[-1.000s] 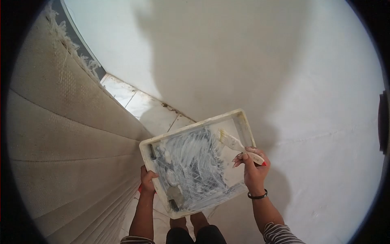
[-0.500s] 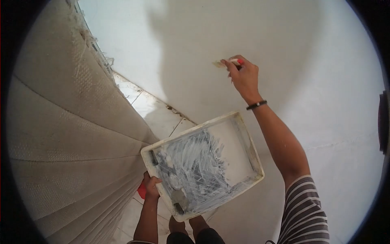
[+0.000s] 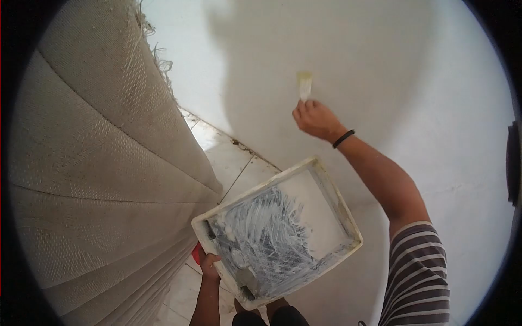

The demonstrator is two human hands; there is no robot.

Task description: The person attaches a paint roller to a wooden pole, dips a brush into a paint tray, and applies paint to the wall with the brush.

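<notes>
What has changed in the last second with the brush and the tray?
The right hand lifted the paintbrush out of the paint tray and up to the white wall, where its bristles now point upward. The left hand still grips the tray's near edge, and the tray has hardly moved.

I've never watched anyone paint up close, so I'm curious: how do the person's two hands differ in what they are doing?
The right hand is raised against the white wall, gripping a brush whose bristles point up; the left hand is held low, gripping the edge of the paint tray. The right arm stretches out and wears a dark wristband; the left wrist shows no band. Both are closed around a painting tool.
</notes>
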